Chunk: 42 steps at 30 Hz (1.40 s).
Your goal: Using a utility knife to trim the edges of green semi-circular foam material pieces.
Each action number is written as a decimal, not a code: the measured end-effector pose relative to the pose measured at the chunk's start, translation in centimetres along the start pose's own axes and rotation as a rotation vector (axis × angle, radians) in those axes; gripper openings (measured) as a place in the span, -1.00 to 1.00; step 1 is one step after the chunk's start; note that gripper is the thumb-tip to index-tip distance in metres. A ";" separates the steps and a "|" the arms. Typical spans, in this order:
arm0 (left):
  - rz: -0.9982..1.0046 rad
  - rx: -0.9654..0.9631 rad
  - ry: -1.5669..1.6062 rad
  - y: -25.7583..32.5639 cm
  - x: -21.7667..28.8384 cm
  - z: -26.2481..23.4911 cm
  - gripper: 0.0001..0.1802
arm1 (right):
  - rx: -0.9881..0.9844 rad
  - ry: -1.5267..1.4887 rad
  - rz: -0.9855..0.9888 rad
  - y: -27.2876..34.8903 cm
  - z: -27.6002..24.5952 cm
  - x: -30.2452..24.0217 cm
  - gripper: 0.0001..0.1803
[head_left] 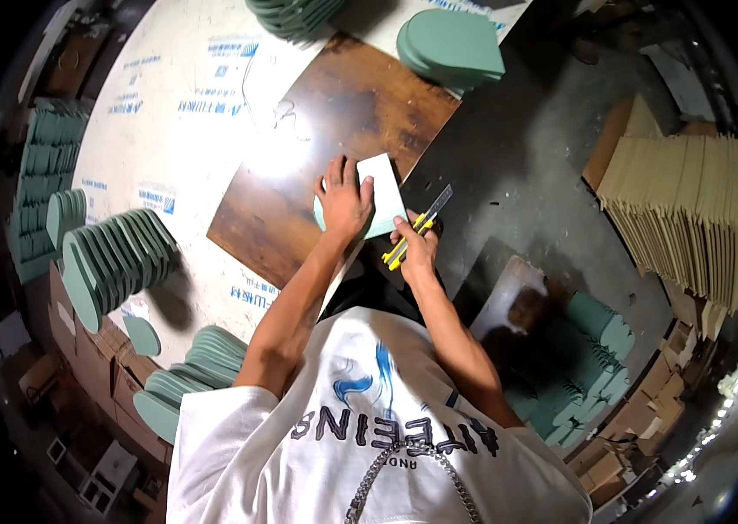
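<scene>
**At the right edge of the brown wood-grained board (377, 100): pale panel (386, 185) underhand, knife blade (440, 203) bared**

Left hand (347, 199) laid on the white-to-mint panel, fingers spread wide, thumb apart; it looks like a pressing contact, no grip around an edge. Right hand (419, 249) closed around a yellow utility knife (409, 241), fingertips at the panel's lower right corner. Blade extended, angled up and to the right, clear of the panel and pointing away from the torso.

Panel sits near the board's edge, dark floor just beyond. Whether its corner overhangs: cannot tell.

Round about: green arch-shaped panels (456, 44) piled at the board's far corner; more green panels (120, 262) standing in a row at left, on the white printed sheeting (168, 122).

Hazards, as judged: a panel this close to the edge could tip or slide if the left palm eased off. If the right wrist swung inward, that exposed blade could nick the left fingers or score the panel face. Loosely pinched handle, likelier slip.
</scene>
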<state>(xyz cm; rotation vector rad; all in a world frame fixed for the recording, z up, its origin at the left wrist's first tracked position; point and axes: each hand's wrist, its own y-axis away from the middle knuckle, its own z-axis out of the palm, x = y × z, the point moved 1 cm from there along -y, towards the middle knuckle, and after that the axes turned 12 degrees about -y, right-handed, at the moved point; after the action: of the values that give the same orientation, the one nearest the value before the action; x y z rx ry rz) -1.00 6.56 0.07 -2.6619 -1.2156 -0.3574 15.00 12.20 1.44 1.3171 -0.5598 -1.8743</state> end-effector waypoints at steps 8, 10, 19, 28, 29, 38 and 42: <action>0.105 -0.864 0.700 -2.9 -3.9 -17.6 -0.42 | -0.493 0.229 -0.394 8.0 2.4 -11.1 -0.70; 0.144 -0.983 0.657 -1.8 -4.0 -19.0 -0.48 | -0.488 0.106 -0.461 8.7 3.8 -11.7 -0.73; -0.251 -0.851 1.351 1.7 -6.2 -17.8 -0.40 | -0.468 0.594 -0.957 9.6 4.6 -11.1 -0.70; -0.357 -0.806 1.425 2.3 -4.7 -16.9 -0.39 | -0.258 0.404 -0.752 8.6 2.9 -8.6 -0.66; -0.354 -0.811 1.428 1.9 -4.7 -16.6 -0.39 | -0.203 0.455 -0.729 8.3 2.6 -8.4 -0.67; 0.622 -0.305 -0.175 3.6 -2.4 -7.3 -0.11 | -0.008 0.555 -0.295 4.1 -4.0 -7.1 -0.70; 0.623 -0.363 0.003 5.5 -2.4 -5.3 -0.11 | -0.063 0.724 -0.105 5.4 -3.6 -7.4 -0.66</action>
<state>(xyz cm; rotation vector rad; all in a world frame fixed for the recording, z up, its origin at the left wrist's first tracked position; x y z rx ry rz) 0.94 -0.11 4.05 -3.1527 -0.2838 -0.5050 21.49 15.03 8.36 1.8648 -0.0514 -1.3321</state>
